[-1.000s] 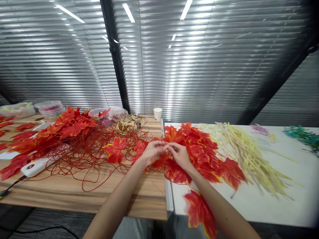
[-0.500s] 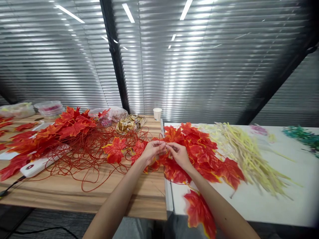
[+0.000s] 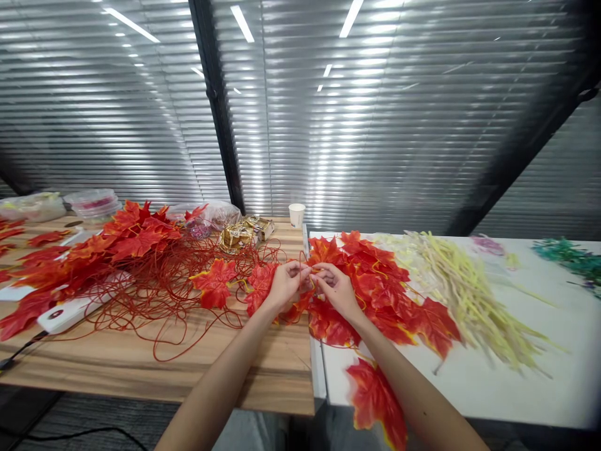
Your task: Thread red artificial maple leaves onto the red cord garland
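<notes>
My left hand (image 3: 287,283) and my right hand (image 3: 335,289) meet over the seam between two tables, fingertips pinched close together. Between them runs a thin red cord (image 3: 310,268); its exact path at the fingertips is hard to see. Red artificial maple leaves (image 3: 375,282) with yellow edges are heaped beside and under my right hand. Left of my left hand lie two more leaves, one a red maple leaf (image 3: 216,283) on the wood. One leaf (image 3: 377,401) hangs at the near table edge by my right forearm. A tangle of red cord (image 3: 173,294) spreads to the left.
A white power strip (image 3: 84,304) lies left, near another heap of maple leaves (image 3: 136,232). Gold wrappers (image 3: 237,237) and a paper cup (image 3: 297,215) stand at the back. Pale yellow strands (image 3: 469,300) and green foliage (image 3: 573,258) lie on the white table.
Both hands stay in nearly the same place, with fingers shifting slightly at the cord. The leaves left of my left hand have moved slightly left.
</notes>
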Motion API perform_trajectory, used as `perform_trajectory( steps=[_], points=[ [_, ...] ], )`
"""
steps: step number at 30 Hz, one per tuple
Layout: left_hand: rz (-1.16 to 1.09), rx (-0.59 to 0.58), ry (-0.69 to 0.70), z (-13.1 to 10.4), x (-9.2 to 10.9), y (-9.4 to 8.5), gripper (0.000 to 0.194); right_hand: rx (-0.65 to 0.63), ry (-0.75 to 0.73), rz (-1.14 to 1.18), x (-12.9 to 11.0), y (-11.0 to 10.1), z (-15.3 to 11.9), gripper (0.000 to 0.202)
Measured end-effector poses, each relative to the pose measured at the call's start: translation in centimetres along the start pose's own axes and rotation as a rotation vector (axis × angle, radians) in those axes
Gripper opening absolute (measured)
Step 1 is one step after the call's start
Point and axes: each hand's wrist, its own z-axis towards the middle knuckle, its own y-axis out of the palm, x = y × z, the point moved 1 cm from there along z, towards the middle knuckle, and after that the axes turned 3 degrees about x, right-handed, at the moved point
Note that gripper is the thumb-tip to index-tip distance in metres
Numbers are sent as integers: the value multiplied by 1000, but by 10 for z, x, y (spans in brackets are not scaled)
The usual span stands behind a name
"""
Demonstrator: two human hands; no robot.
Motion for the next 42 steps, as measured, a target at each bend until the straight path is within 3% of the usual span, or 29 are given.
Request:
perform_trajectory(
  steps=[10, 19, 42],
  points=[
    [170, 2, 210, 2, -11, -1, 16, -31, 33, -38, 3, 1, 1, 28],
    [141, -21, 189, -2, -1, 2, 13, -22, -36, -69, 4, -1, 1, 28],
    [176, -37, 181, 0, -8, 1, 18, 50, -116, -267, -5, -1, -2, 17]
  ],
)
